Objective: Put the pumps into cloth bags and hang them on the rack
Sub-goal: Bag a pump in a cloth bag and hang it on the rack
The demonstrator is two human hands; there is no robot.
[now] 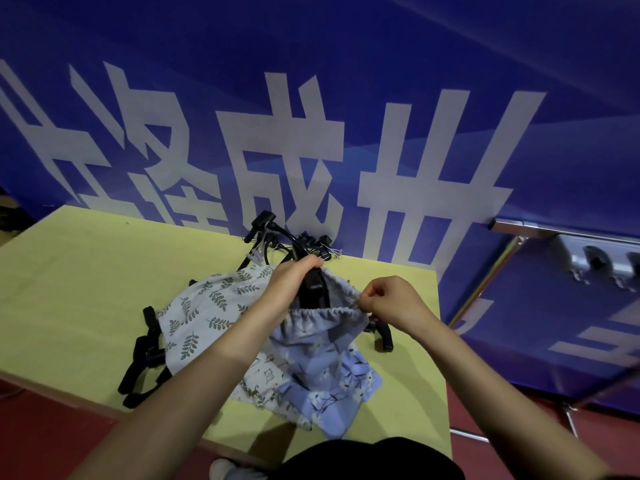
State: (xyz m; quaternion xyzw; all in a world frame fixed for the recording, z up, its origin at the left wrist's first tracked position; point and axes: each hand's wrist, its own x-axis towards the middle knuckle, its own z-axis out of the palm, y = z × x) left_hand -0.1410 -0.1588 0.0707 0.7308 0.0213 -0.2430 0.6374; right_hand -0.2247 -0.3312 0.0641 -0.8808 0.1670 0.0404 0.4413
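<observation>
A black pump point(313, 289) stands partly inside a lilac floral cloth bag point(322, 344) on the yellow table point(79, 271). My left hand point(291, 278) grips the pump's top end, over the bag's mouth. My right hand point(391, 299) pinches the gathered rim of that bag and holds it open. A pale leaf-print bag point(207, 306) lies to the left over another black pump point(145, 355). More black pumps with hoses point(277, 237) lie at the table's far edge. Under the lilac bag lies a cat-print bag point(259, 379).
A blue banner wall with large white characters point(311, 133) rises right behind the table. A metal rack frame point(519, 233) stands to the right. Another black pump part point(382, 336) pokes out right of the lilac bag. Red floor point(52, 427) lies below the table's near edge.
</observation>
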